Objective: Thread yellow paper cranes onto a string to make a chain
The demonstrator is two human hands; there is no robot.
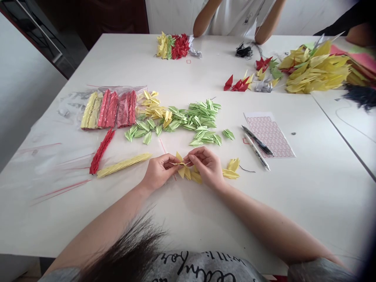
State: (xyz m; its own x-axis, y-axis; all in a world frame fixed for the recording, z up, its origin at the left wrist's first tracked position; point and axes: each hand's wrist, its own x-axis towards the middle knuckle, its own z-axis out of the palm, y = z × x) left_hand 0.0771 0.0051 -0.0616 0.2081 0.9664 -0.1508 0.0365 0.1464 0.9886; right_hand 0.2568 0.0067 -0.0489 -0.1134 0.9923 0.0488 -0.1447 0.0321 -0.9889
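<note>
My left hand (158,170) pinches one side of a yellow origami crane (184,172) above the table's near middle. The fingertips of my right hand (209,167) are closed on the other side of the same crane, whose pointed parts stick out between the hands. More yellow folded cranes (232,172) lie beside and partly under my right hand, with a short dark thread near them. To the left rests a long row of nested yellow folded paper (125,164), touching a similar red row (102,152). Just beyond my hands lie many green folded cranes (202,117).
Clear bags of yellow and red folded paper (110,109) lie left, next to loose yellow cranes (152,105). Pens (257,140) rest on a red-printed label sheet (272,135). Across the table, a person in white (235,17) sits near black thread (243,51) and yellow cranes (319,68).
</note>
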